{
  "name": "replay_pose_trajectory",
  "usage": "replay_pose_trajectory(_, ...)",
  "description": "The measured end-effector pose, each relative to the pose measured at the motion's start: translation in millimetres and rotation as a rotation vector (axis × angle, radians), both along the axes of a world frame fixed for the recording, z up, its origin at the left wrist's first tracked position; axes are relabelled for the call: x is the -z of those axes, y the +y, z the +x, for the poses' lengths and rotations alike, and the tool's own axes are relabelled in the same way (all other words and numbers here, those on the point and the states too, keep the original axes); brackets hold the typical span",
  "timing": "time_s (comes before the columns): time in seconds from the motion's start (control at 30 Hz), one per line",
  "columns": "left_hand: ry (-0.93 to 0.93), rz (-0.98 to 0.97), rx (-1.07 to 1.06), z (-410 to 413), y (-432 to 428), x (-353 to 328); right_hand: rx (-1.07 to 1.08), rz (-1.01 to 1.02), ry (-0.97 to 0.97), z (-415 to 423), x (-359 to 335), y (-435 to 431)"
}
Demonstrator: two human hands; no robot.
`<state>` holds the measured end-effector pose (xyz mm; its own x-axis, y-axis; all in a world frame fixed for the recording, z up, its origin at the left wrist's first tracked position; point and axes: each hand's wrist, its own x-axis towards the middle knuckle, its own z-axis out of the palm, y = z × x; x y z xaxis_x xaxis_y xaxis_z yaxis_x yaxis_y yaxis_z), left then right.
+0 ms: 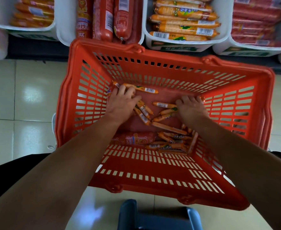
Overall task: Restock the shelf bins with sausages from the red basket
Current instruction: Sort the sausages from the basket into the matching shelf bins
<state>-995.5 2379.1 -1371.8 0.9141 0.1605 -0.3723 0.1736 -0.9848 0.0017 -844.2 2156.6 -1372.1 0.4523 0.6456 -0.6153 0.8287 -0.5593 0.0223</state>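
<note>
Gripping sausage (144,89) lying left-to-right, left hand (121,105) in red basket (169,61)

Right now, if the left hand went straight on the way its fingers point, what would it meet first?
The thin orange sausage lying crosswise at the left hand's fingertips, likely touching them; beyond it, the red basket's far wall.
</note>
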Motion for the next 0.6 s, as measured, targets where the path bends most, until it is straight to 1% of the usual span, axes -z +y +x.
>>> replay_pose_trajectory(0.1, -0.004, 0.065, -0.013, -4.0, -0.3, 5.2, 0.037, -0.011, 0.020, 1.7, 1.2, 2.8)
replay_pose_trajectory(0.17, 0.011, 0.066, -0.005, -5.5, -1.7, 8.9, 0.038, 0.004, 0.069, 1.1, 0.8, 0.9)
replay_pose_trajectory(0.27, 0.004, 0.018, 0.044, -9.3, -3.7, 11.5, 0.024, 0.009, 0.144, -3.0, -3.3, 2.2)
replay_pose_trajectory(0.37, -0.011, -0.030, 0.106, -11.8, -6.0, 10.0, -0.028, 0.040, 0.158, -13.4, -2.1, 10.4)
replay_pose_trajectory(0.6, -0.012, -0.073, 0.172, -2.5, 1.7, 10.4, -0.038, 0.022, 0.216, -26.3, 2.2, 20.0)
